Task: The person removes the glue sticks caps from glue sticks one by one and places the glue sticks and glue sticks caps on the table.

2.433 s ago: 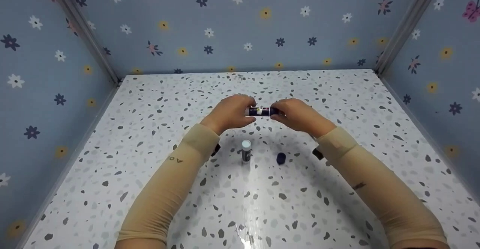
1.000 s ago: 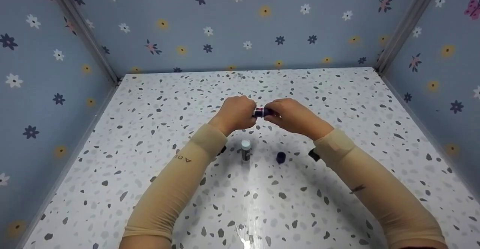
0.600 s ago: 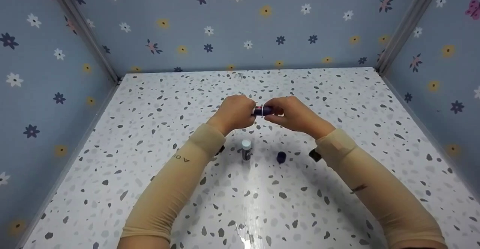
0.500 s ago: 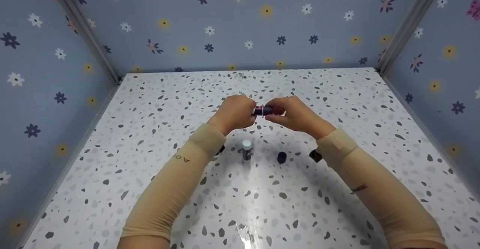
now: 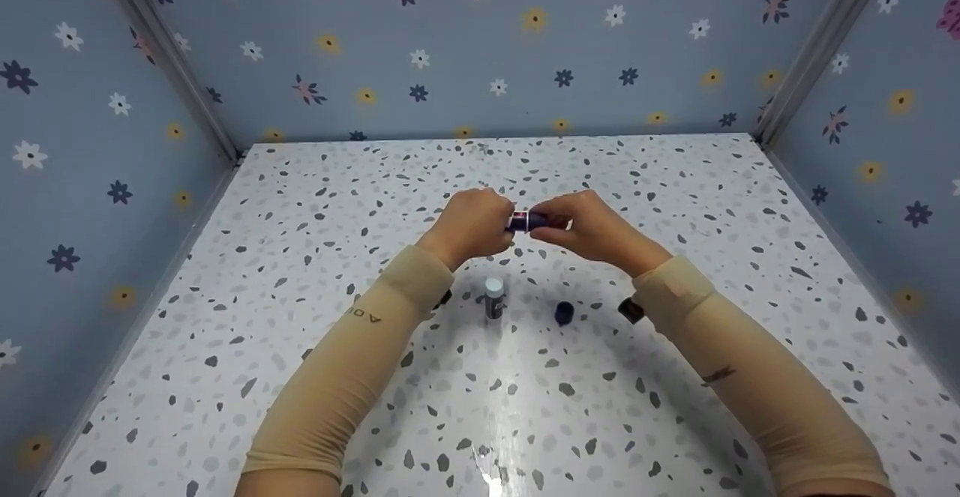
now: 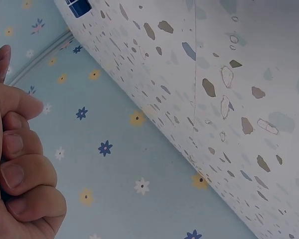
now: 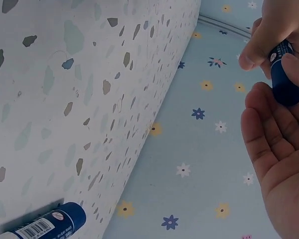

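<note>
One blue cylinder [image 7: 283, 82] in left hand [image 5: 474, 221] above speckled tabletop [image 5: 615, 437]

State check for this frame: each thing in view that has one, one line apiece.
Held tube: off the table, roughly level
Left hand: fingers curled round the held tube
Right hand: at the tube's blue end, grip unclear
Pale-topped tube: seemingly upright on the table
Dark blue item: on the table, cap or whole tube unclear
</note>
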The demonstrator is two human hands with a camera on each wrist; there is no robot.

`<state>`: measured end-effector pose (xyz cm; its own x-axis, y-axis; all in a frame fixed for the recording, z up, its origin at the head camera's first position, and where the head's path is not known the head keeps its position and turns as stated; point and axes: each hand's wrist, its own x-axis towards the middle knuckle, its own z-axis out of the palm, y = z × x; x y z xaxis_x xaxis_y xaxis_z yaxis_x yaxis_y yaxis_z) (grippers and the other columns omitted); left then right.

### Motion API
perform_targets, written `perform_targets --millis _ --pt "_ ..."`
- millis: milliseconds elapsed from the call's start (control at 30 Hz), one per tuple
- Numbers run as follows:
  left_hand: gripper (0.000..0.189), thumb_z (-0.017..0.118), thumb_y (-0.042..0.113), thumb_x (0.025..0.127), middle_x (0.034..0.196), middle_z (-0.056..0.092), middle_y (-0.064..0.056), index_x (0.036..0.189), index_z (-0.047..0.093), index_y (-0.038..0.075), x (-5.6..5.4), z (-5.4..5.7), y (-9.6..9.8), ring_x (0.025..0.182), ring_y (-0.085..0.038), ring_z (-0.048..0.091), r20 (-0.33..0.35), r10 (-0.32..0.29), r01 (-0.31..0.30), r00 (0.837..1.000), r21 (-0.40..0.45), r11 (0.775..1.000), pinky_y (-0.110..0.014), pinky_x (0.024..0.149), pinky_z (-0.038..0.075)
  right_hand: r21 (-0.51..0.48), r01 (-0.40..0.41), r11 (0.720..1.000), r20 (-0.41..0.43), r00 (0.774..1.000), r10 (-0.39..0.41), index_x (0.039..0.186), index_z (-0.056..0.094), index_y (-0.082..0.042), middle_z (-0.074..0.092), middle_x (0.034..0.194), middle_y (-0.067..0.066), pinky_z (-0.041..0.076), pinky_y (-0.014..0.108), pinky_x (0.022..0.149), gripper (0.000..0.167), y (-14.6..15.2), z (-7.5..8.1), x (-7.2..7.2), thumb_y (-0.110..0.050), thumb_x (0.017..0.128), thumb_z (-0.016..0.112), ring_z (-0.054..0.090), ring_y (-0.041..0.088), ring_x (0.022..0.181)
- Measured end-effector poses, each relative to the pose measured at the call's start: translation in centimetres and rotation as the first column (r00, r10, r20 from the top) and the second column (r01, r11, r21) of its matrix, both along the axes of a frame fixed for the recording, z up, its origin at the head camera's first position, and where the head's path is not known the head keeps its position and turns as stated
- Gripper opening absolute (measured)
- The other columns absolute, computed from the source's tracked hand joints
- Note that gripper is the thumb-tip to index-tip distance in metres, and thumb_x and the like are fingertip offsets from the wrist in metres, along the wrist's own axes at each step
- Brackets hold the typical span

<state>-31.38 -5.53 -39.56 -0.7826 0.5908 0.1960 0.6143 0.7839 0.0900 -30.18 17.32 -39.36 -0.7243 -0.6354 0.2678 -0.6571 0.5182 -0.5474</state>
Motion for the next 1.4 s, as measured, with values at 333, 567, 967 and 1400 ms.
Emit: perform_targets --millis 333,567,967,1400 --pt "0.01 0.07 0.013 0.092 0.074 0.059 -0.004 0.084 0.071 0.005 -0.2 0.0 -0.1 0.069 -0.023 0.051 0.073 0.004 -0.005 0.997 0.009 1.0 -0.047 0.072 0.054 0.006 -0.033 0.999 -0.144 0.989 0.034 0.115 0.08 -0.003 0.08 0.093 0.011 0.054 0.034 0.071 0.016 0.1 -0.4 0.2 -0.01 0.1 0.079 0.071 0.02 0.078" --pt "0.011 0.069 0.013 0.093 0.076 0.062 -0.006 0.087 0.072 0.004 -0.4 -0.1 -0.2 0.07 -0.023 0.052 0.076 0.008 -0.009 0.997 0.004 1.0 -0.047 0.074 0.054 0.018 -0.028 0.999 -0.161 0.986 0.03 0.115 0.08 -0.002 0.08 0.096 0.013 0.057 0.039 0.073 0.017 0.2 -0.3 0.3 -0.009 0.1 0.079 0.072 0.022 0.08" --pt "0.013 0.067 0.012 0.096 0.079 0.066 -0.008 0.092 0.074 0.002 -0.7 -0.3 -1.3 0.068 -0.022 0.051 0.108 0.023 -0.025 0.994 0.026 0.999 -0.043 0.071 0.052 0.005 -0.014 1.0 -0.181 0.983 0.015 0.115 0.08 0.0 0.08 0.096 0.014 0.059 0.043 0.074 0.019 0.8 -0.7 0.1 -0.006 0.098 0.081 0.072 0.023 0.08" --pt "0.018 0.064 0.013 0.097 0.082 0.074 -0.011 0.095 0.078 0.001 -1.0 -0.4 -3.2 0.069 -0.023 0.055 0.158 0.076 -0.088 0.985 0.07 0.994 -0.042 0.072 0.054 0.09 0.048 0.995 -0.065 0.997 -0.042 0.119 0.079 0.001 0.081 0.103 0.016 0.063 0.043 0.078 0.023 1.4 -0.4 -0.1 -0.01 0.1 0.08 0.078 0.027 0.088"
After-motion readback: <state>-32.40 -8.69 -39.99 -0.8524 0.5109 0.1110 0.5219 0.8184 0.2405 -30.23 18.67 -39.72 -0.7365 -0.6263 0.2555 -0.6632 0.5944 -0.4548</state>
